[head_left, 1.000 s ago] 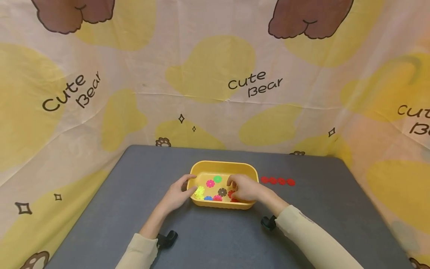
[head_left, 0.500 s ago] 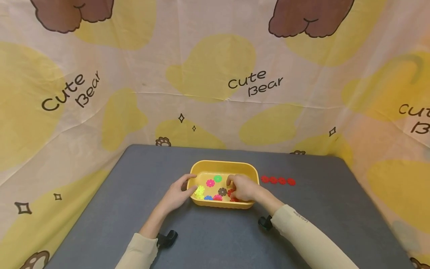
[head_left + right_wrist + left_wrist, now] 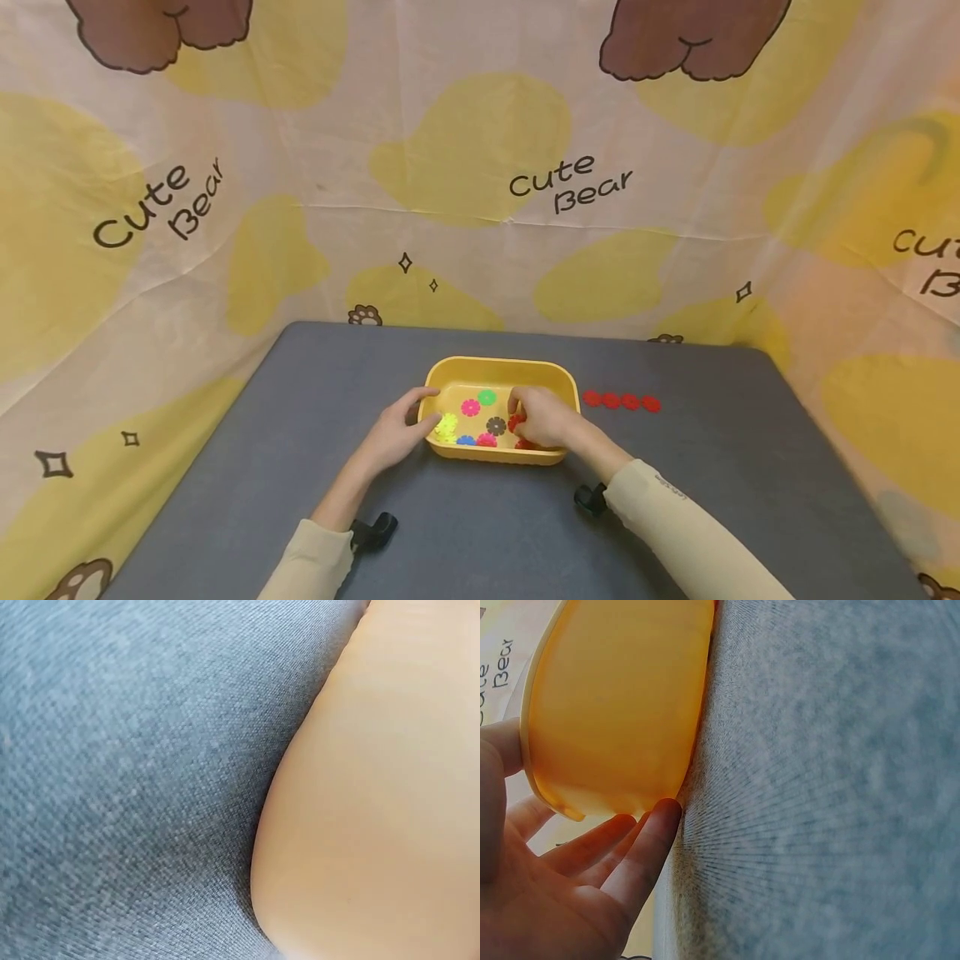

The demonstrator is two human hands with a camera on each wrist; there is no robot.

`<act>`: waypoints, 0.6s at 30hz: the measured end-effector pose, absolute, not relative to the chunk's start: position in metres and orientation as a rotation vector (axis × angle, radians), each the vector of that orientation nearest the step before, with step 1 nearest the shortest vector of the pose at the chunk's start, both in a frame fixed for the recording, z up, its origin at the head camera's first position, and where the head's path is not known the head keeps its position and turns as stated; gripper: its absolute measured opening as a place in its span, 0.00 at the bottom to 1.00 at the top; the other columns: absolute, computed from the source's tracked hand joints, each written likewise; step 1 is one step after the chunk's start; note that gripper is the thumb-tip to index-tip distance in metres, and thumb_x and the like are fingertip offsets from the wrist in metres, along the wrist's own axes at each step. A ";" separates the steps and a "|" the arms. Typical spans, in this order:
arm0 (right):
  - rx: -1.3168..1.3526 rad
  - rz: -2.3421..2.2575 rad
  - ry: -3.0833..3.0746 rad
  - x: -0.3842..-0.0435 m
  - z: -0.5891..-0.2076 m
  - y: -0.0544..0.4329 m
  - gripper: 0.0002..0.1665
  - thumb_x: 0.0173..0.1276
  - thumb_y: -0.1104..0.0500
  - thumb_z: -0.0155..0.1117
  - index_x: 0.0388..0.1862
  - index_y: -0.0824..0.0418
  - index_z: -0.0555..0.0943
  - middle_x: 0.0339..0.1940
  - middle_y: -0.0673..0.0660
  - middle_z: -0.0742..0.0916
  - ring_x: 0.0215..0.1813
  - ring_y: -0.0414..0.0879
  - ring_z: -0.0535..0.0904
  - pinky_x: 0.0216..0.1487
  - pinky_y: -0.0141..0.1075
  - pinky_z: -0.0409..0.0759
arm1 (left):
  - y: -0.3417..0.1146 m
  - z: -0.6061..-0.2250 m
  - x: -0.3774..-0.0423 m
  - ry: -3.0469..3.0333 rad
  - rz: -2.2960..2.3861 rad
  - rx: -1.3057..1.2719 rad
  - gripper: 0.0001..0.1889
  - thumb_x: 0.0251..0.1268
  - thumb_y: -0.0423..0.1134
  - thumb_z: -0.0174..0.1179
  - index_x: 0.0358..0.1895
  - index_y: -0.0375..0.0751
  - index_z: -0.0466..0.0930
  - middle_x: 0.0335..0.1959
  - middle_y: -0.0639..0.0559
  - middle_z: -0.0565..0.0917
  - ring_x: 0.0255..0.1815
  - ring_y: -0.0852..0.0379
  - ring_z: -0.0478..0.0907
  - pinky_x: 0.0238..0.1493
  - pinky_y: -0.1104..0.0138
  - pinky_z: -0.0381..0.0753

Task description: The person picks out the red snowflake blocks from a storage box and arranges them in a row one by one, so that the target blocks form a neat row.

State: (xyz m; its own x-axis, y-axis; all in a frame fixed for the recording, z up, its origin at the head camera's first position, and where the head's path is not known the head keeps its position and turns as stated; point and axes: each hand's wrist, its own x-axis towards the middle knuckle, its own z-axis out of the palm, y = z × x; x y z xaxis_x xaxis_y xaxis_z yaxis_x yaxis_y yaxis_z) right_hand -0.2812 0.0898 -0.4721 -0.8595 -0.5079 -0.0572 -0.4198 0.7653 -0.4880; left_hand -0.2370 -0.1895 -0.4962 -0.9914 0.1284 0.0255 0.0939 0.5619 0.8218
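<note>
In the head view a yellow plastic basket [image 3: 487,456] stands on the table. My left hand [image 3: 393,429] holds its left end, thumb over the rim and fingers against the outer wall, as the left wrist view shows. Inside the basket reaches my right hand [image 3: 546,417], fingers curled down, pinching a red notched disc [image 3: 515,422] at the fingertips. Around it lie a black disc [image 3: 496,426], pink discs [image 3: 470,407], a green disc [image 3: 487,397], a blue disc [image 3: 466,440] and yellow discs [image 3: 446,426]. The right wrist view shows only skin and table cloth.
Several red discs [image 3: 621,402] lie in a row on the grey-blue table [image 3: 480,533], right of the basket. A printed curtain [image 3: 465,167] hangs behind the table and along its sides.
The right fingers have closed in on the red disc, which has lifted and tilted slightly. My left hand stays on the basket's end.
</note>
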 end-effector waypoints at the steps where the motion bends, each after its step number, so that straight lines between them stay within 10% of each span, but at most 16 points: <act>1: -0.738 -0.717 2.775 -0.281 -0.472 0.090 0.13 0.59 0.66 0.74 0.38 0.57 0.79 0.24 0.49 0.78 0.30 0.45 0.73 0.36 0.39 0.73 | -0.189 -0.496 -0.237 2.744 1.439 0.196 0.26 0.71 0.48 0.64 0.69 0.50 0.74 0.71 0.44 0.74 0.68 0.38 0.73 0.65 0.42 0.72; 18: -0.598 -1.291 2.527 -0.278 -0.457 0.103 0.14 0.62 0.68 0.72 0.46 0.63 0.84 0.32 0.55 0.81 0.26 0.46 0.83 0.26 0.40 0.81 | -0.188 -0.496 -0.238 2.737 1.455 0.208 0.25 0.71 0.46 0.64 0.69 0.49 0.74 0.71 0.44 0.74 0.68 0.38 0.73 0.65 0.41 0.72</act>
